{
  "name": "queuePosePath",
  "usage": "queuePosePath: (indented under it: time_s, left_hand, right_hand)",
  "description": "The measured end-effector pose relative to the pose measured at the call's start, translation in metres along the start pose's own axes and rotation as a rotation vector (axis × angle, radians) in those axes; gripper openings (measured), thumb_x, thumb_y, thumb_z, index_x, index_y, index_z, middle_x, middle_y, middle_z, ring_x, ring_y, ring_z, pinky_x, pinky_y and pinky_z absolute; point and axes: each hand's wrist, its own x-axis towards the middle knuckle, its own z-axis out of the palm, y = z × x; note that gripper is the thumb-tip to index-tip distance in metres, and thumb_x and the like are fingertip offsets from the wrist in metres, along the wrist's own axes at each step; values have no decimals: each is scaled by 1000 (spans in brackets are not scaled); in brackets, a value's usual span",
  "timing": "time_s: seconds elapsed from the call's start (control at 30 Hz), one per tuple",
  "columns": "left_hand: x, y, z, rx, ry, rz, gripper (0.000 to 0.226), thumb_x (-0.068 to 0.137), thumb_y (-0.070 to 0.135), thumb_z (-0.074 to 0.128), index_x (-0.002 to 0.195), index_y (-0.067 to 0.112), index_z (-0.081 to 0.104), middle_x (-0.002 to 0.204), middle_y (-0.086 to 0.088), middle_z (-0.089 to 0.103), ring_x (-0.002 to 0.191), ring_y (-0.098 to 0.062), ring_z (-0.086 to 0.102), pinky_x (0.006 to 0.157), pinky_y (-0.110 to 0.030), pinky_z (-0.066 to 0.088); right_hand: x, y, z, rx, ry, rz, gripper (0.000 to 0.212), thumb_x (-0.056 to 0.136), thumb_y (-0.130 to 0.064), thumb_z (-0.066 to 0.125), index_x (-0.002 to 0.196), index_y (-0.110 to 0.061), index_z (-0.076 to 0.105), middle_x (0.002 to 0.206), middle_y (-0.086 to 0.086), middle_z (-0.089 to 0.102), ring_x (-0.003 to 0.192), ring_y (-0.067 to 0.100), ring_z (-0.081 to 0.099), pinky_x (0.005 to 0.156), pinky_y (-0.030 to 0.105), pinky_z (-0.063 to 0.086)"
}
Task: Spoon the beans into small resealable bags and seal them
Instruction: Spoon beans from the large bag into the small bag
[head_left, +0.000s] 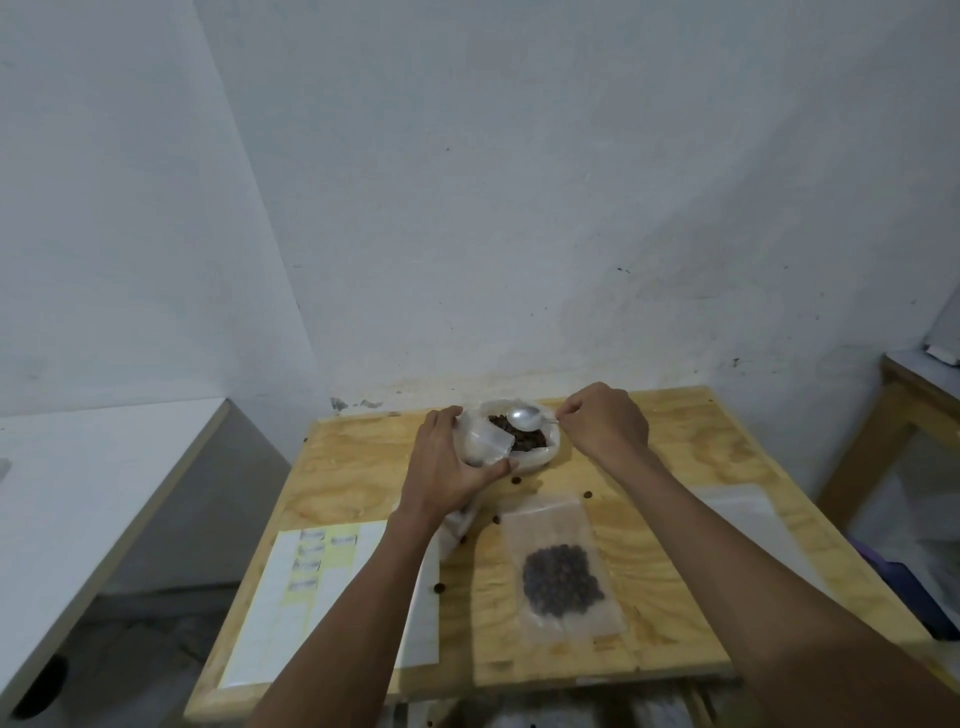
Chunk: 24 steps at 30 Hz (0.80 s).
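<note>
A large white bag of dark beans (524, 441) sits open at the far middle of the wooden table (675, 467). My left hand (449, 462) holds a small clear resealable bag (491, 441) against the large bag's left side. My right hand (605, 421) pinches the handle of a metal spoon (524, 417), whose bowl hangs over the beans. Nearer me lies a small clear bag with beans inside (563, 579), flat on the table.
Several loose beans (440, 587) lie scattered on the wood. A white and yellow label sheet (322, 582) lies at the front left. Clear plastic (737, 499) rests at the right. A white table (104, 467) stands left, a wooden stand (904, 395) right.
</note>
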Motion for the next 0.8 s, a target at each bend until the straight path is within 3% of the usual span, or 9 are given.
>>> queuePosePath:
  time_s: [0.1,0.23,0.33,0.4,0.47,0.53,0.67,0.73,0.8]
  left_hand:
    - [-1,-2,-2,-36,40,13,106,60,76,74,140,10,48,128,1,52,119,-17,51,98,-33,45]
    - [-1,-4,-4,-69,105,64,102,65,71,77,141,10,47,125,2,51,118,-15,50,97,-29,44]
    - [2,-3,-4,-73,139,82,104,65,74,75,141,10,46,124,2,51,117,-15,49,97,-28,43]
    - [5,-2,-2,-72,153,81,104,66,73,78,142,10,45,124,1,51,118,-16,50,98,-30,44]
    - [8,0,2,-74,162,70,103,67,67,83,143,8,45,127,-1,51,119,-18,50,99,-33,46]
    - [10,7,5,-74,171,54,106,67,69,81,144,6,44,130,-5,52,121,-21,50,101,-36,46]
    - [11,23,0,-136,135,7,115,62,75,78,148,8,41,135,-3,50,122,-16,50,101,-33,45]
    - [11,29,-7,-227,130,-5,103,67,61,86,148,16,42,131,3,52,113,-11,54,93,-27,47]
    - [11,33,-14,-358,168,6,80,77,44,86,144,25,46,114,3,63,97,-11,63,82,-23,53]
  right_hand:
    - [0,-1,17,-9,-34,25,27,93,-14,56,89,-14,83,89,5,79,74,24,74,55,28,51]
    - [-6,-1,30,106,-74,-6,19,92,-13,64,101,-14,81,107,6,76,92,25,72,74,36,61]
    - [-7,-4,25,194,103,-104,14,91,-28,70,101,-23,79,111,2,75,105,21,68,78,35,60]
    - [-6,-11,13,395,79,-202,12,90,-35,73,88,-24,77,96,-2,77,96,15,71,79,34,59]
    - [-9,-23,0,638,-171,-181,17,87,-35,78,85,-18,73,84,3,78,82,18,75,74,33,61]
    - [-13,-33,-6,712,-327,-174,19,85,-25,82,87,-11,70,77,10,77,70,22,75,63,31,60]
    - [-17,-38,-8,685,-226,-151,15,80,6,70,80,-9,67,67,13,70,49,15,62,56,32,54]
    - [-17,-36,-11,692,-138,-109,20,77,8,64,76,-11,71,72,13,73,55,17,63,57,38,58]
    - [-17,-33,-15,730,-62,-88,23,79,4,64,73,-17,73,80,10,75,67,19,67,62,38,59]
